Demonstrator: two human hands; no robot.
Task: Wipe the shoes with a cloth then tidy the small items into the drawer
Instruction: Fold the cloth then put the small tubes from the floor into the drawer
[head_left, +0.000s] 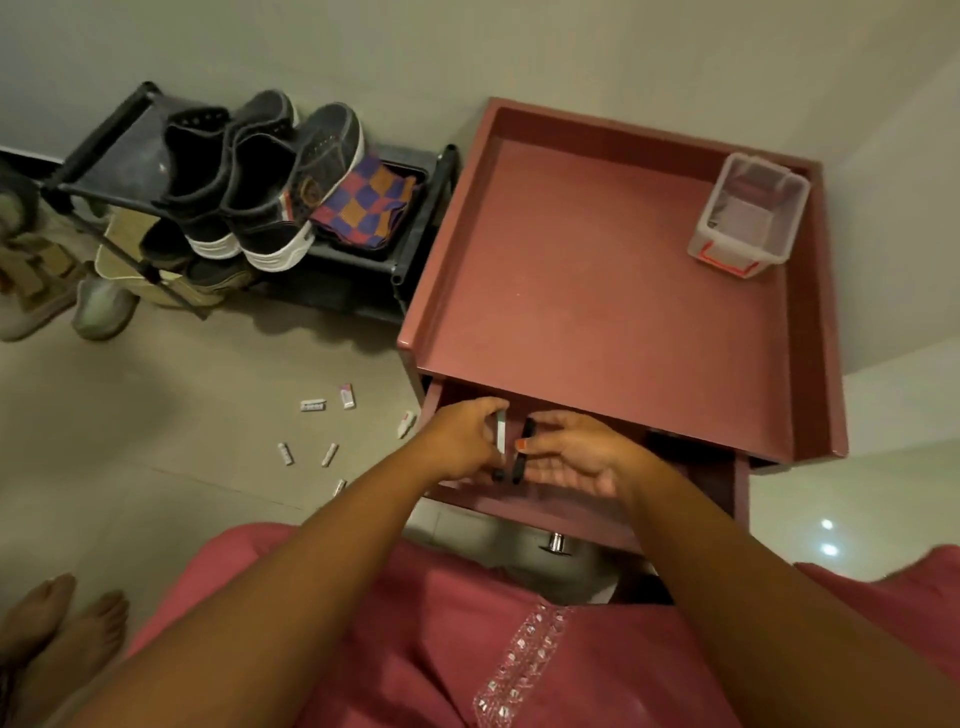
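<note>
L hand (467, 436) white pen (501, 434), R hand (576, 457) black pen (523, 447)

Dim warm light; floor (156, 499) glare right; edges bowed, soft.

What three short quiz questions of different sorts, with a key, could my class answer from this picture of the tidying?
1. True or false: the checked purple, orange and red cloth lies on the black shoe rack beside the dark sneakers.
2. Where is the clear plastic box with red handle? A floor; B top of the reddish-brown cabinet; C rack.
3. Fill in: small white items lie on the ____.

Key: 1 true; 2 B; 3 floor.
</note>
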